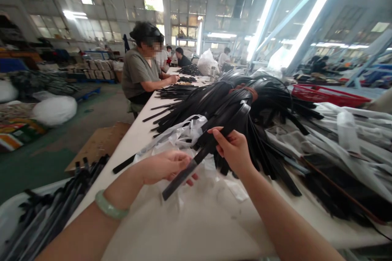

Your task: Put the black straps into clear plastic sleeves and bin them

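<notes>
A flat black strap (200, 155) slants across the front of the white table, its near end pointing down and left. My right hand (235, 151) pinches its upper part between thumb and fingers. Lower down, my left hand (167, 167) has its thumb over the strap and its fingers beneath, slightly blurred. A shiny, greyish stretch shows on the strap by the left fingers. Just beyond both hands lies a large bundle of black straps (239, 118), tied with a brownish band (245, 89). Crumpled white plastic (180, 132) sits under and behind the hands.
The long white table (131, 151) runs away from me. A co-worker (142, 65) sits at its left side. At right are clear plastic bags (349, 130), a dark phone-like slab (346, 187) and a red basket (330, 94). More straps fill a tub (58, 204) at lower left.
</notes>
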Demonstrator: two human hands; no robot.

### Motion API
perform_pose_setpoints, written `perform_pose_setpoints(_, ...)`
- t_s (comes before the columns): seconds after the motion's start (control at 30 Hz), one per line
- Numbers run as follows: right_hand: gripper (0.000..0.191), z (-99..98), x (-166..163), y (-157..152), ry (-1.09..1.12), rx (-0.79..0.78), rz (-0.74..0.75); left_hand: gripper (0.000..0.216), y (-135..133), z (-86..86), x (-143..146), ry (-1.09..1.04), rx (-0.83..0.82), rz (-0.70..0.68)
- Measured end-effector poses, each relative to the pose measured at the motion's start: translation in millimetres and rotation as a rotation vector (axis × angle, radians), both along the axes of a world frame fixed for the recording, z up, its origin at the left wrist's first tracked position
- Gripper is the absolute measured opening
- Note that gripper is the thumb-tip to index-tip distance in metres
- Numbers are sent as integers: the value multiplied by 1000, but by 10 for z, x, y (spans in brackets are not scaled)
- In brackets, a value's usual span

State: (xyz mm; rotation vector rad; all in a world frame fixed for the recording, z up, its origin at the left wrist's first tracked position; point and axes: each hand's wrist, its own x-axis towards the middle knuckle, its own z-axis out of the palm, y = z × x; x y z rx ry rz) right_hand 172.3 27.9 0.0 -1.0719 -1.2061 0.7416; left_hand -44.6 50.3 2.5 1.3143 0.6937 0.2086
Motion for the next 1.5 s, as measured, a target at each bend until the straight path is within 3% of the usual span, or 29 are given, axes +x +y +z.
perform_pose_setpoints(0.1, 34, 6, -1, -33, 38, 20, 8, 49, 15, -54, 7, 74, -12, -187)
perform_pose_setpoints(0.23, 31, 46, 13, -96, 68, 49, 18, 47, -40, -88, 91, -8, -67, -237)
perform_pose_setpoints(0.37, 42, 80, -30, -157, -55, 77, -62, 51, -151, -21, 136, -144, -77, -230)
perform_pose_setpoints(0.53, 39, -35, -263, -305, -255, 162, -106, 53, -289, 35, 178, -170, -67, -185)
perform_pose_setpoints(0.63, 34, -101, -372, -396, -362, 247, 25, 54, -313, 34, 193, -154, -104, -210)
perform_pose_setpoints(0.73, 27, -65, -314, -357, -233, 186, 157, 54, -287, 35, 171, -79, -57, -160)
perform_pose_setpoints(0.83, 32, 23, -176, -229, 100, 86, 4, 53, -245, 33, 135, -44, -23, -130)
perform_pose_setpoints(0.9, 37, 50, -148, -186, 172, 71, -70, 54, -222, 19, 128, -70, -65, -151)
perform_pose_setpoints(1.1, 41, -12, -306, -275, -91, 35, 153, 53, -172, -56, 161, -129, -189, -114)
perform_pose_setpoints(1.3, 37, 20, -97, -85, 96, -47, 82, 44, -184, -41, 168, -230, -305, -124)
perform_pose_setpoints(1.5, 36, 16, -99, -118, -141, 31, 148, 44, -339, 21, 266, -285, -382, -19)
